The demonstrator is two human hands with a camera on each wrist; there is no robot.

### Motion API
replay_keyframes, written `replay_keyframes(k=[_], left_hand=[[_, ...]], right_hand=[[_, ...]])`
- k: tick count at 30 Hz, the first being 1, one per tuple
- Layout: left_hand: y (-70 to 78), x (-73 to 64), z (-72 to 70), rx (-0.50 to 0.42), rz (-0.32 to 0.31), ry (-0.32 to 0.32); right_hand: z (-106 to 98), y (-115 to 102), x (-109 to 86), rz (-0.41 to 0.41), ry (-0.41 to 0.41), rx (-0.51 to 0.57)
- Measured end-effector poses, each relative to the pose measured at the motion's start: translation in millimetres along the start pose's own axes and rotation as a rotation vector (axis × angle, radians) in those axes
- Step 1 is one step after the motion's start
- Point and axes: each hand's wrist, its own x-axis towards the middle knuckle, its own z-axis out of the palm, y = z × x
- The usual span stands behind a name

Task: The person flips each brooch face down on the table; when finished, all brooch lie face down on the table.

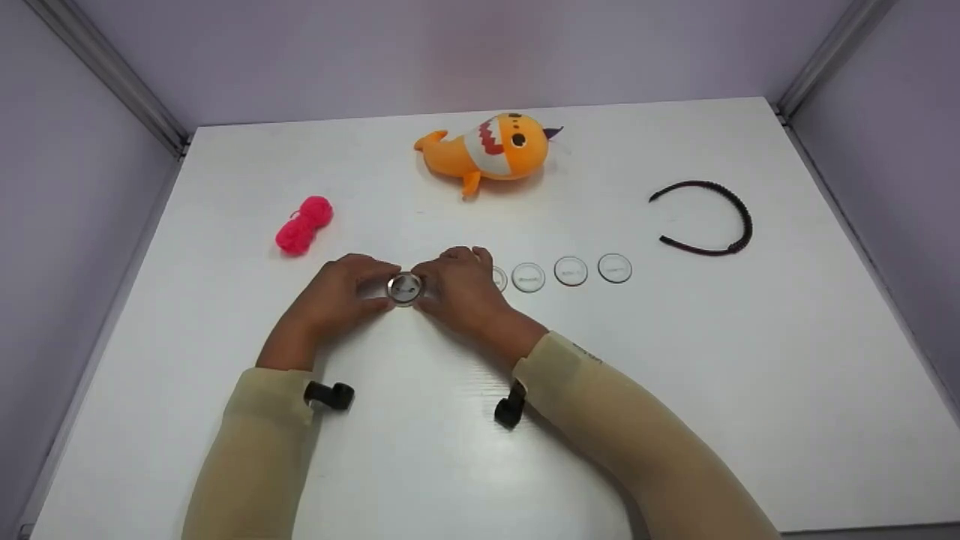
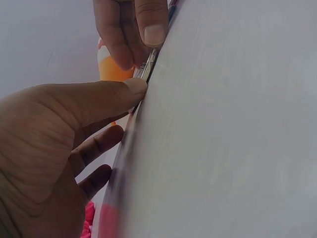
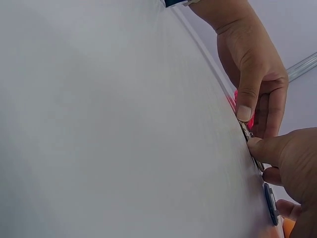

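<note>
A round pin-back badge lies at the table's left middle, its silvery back with the pin facing up. My left hand pinches its left edge between thumb and forefinger, the other fingers loosely bent. From the opposite side my right hand holds the right edge by thumb and fingertips. Both thumbs meet the thin rim low against the table in the left wrist view. Just right of the right hand runs a row of several round badges; that hand partly covers the nearest one.
An orange shark plush toy lies at the back middle. Pink yarn sits beyond the left hand. A black headband rests at the right. Walls enclose the white table at the back and sides.
</note>
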Motion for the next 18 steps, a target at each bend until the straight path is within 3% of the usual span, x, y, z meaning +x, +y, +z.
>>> replay_keyframes(k=[8,14,18], left_hand=[[3.4,1.8,-0.6,0.024,0.012,0.097],[14.7,9.7,4.9,0.141,0.024,0.212],[23.8,16.8,12.2,0.239,-0.008,0.234]], right_hand=[[-5,-1,0.0,0.01,0.0,0.002],[-16,3,0.6,0.028,0.019,-0.031],[-26,13,0.5,0.074,0.023,-0.068]])
